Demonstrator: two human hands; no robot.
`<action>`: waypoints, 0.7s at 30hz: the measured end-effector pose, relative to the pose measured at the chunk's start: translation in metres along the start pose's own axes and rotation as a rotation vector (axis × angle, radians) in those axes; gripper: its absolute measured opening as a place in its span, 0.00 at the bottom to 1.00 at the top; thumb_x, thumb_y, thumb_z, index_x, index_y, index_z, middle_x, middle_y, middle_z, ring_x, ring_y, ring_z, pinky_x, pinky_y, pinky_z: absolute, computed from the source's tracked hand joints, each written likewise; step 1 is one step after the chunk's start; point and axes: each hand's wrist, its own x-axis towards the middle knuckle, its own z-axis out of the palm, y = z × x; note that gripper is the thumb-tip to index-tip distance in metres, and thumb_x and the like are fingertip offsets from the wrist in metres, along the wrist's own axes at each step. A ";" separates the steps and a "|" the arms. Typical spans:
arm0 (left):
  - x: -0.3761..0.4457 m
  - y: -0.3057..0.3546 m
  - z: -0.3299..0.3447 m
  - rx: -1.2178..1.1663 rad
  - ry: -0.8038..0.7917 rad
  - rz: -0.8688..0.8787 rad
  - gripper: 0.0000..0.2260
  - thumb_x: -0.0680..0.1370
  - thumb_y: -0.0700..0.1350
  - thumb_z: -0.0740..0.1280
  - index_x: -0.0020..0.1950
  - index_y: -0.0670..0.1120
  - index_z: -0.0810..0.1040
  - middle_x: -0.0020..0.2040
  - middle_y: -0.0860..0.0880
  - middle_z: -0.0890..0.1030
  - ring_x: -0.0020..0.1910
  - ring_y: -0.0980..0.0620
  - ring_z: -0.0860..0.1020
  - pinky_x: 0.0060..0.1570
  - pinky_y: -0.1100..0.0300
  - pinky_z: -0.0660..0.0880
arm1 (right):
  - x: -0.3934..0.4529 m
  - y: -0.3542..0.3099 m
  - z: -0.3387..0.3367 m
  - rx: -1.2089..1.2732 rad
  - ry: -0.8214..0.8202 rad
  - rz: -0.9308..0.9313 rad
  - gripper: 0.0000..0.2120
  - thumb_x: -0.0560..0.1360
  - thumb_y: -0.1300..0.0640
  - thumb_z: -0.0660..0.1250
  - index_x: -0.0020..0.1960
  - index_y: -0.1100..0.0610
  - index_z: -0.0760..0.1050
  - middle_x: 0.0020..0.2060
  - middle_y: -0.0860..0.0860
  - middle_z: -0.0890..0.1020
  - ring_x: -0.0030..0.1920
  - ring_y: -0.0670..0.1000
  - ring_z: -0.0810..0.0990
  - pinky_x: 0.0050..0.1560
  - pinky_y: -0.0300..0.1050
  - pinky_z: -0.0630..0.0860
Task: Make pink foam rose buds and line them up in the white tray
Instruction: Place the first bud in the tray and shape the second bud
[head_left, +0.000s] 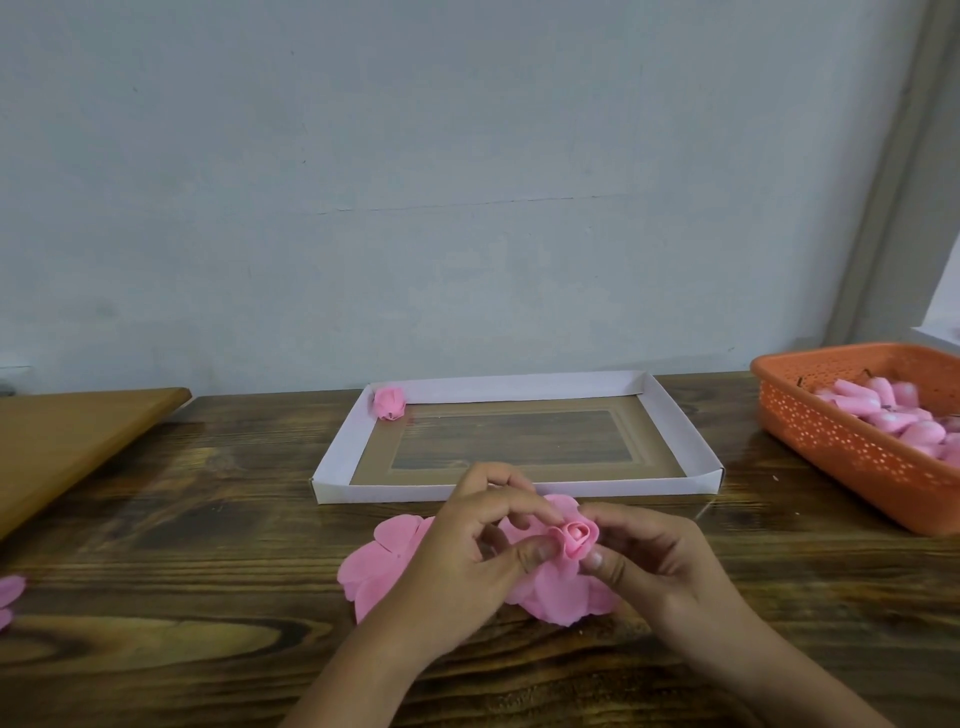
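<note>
A half-rolled pink foam rose bud (575, 538) is held just above the dark wooden table, in front of the white tray (680, 431). My left hand (475, 551) pinches its left side with thumb and fingers. My right hand (652, 551) pinches its right side. Loose pink foam petals (371, 566) spread out beneath both hands. One finished pink rose bud (389, 402) stands in the tray's far left corner. The rest of the tray holds nothing.
An orange perforated basket (852, 452) with several pink foam pieces stands at the right. A light brown board (67, 441) lies at the left. A pink petal scrap (8, 592) sits at the left edge. A pale wall rises behind the table.
</note>
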 end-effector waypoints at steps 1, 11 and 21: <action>0.000 0.000 0.000 0.007 -0.004 0.007 0.07 0.70 0.62 0.73 0.47 0.65 0.85 0.52 0.64 0.74 0.51 0.56 0.77 0.45 0.66 0.75 | 0.000 0.000 0.000 0.002 -0.003 0.000 0.15 0.76 0.61 0.69 0.58 0.48 0.84 0.55 0.52 0.86 0.58 0.54 0.84 0.57 0.48 0.81; -0.001 0.001 0.004 0.027 0.046 0.022 0.07 0.70 0.63 0.72 0.47 0.68 0.83 0.51 0.64 0.74 0.51 0.57 0.77 0.46 0.66 0.76 | 0.000 -0.001 0.001 -0.013 0.039 -0.003 0.14 0.74 0.60 0.70 0.58 0.50 0.85 0.54 0.51 0.87 0.57 0.53 0.84 0.56 0.46 0.81; -0.003 -0.004 0.009 0.034 0.158 0.063 0.10 0.70 0.61 0.73 0.43 0.57 0.84 0.48 0.60 0.77 0.48 0.54 0.77 0.43 0.64 0.77 | 0.000 -0.002 0.002 0.053 0.043 -0.003 0.15 0.75 0.64 0.69 0.61 0.58 0.82 0.55 0.54 0.86 0.58 0.55 0.84 0.55 0.45 0.82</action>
